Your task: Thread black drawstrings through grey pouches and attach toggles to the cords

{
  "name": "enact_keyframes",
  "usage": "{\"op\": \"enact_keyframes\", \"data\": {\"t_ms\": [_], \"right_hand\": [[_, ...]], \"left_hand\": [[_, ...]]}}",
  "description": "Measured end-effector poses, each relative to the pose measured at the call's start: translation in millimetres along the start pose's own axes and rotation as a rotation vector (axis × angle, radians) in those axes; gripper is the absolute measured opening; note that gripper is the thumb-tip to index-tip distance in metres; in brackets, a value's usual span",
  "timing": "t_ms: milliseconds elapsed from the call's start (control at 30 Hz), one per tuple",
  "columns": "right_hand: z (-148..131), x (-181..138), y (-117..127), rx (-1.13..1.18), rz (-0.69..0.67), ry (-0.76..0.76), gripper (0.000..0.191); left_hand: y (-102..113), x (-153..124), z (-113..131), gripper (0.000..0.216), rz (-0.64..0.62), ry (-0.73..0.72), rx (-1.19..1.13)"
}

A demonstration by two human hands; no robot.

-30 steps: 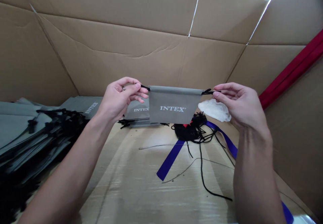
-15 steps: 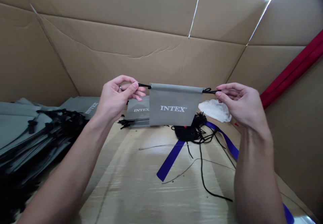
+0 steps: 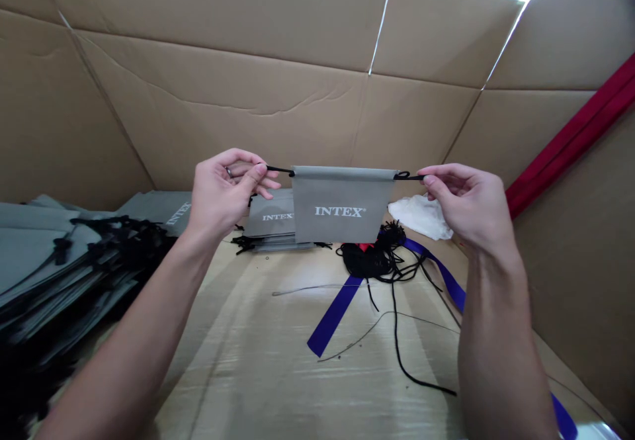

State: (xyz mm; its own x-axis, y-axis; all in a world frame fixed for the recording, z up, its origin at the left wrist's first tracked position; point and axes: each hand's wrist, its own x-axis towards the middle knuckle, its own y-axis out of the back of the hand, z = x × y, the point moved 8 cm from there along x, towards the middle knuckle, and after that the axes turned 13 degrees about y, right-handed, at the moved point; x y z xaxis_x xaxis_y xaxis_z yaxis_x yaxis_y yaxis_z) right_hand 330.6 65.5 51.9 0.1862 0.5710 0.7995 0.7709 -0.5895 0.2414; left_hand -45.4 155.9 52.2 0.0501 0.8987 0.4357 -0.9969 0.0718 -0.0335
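A grey drawstring pouch (image 3: 342, 205) printed INTEX hangs between my hands, above the table. My left hand (image 3: 231, 185) pinches the black drawcord (image 3: 281, 169) at the pouch's upper left corner. At the other side, my right hand (image 3: 464, 202) pinches the looped cord (image 3: 409, 176) leaving the upper right corner. Both cords are pulled out sideways, and the pouch's top edge runs nearly straight. Behind it lies a small stack of similar grey pouches (image 3: 270, 218), partly hidden.
A large pile of grey pouches with black cords (image 3: 74, 248) fills the left side. Bundled black cords (image 3: 367, 261), a purple strap (image 3: 335, 317), thin wire (image 3: 362, 339) and a white plastic bag (image 3: 421, 216) lie on the table (image 3: 258, 360). Cardboard walls (image 3: 223, 76) surround it.
Both hands still stretch the cord. My right hand and the pouch's right corner have shifted slightly left, my left hand also a little left, and the pouch's lower edge has risen slightly.
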Motion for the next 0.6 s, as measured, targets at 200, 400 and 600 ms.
{"op": "enact_keyframes", "data": {"t_ms": [200,400,600], "right_hand": [[8.3,0.4,-0.3,0.027,0.054,-0.039,0.007],[12.5,-0.6,-7.8,0.120,0.016,-0.074,0.011],[29.1,-20.3,-59.0,0.494,-0.272,-0.367,0.022]], "left_hand": [[10.1,6.2,-6.8,0.025,0.058,0.022,-0.048],[6.1,6.2,-12.9,0.015,0.009,0.147,-0.152],[-4.1,0.8,-14.7,0.013,-0.002,0.222,-0.264]]}}
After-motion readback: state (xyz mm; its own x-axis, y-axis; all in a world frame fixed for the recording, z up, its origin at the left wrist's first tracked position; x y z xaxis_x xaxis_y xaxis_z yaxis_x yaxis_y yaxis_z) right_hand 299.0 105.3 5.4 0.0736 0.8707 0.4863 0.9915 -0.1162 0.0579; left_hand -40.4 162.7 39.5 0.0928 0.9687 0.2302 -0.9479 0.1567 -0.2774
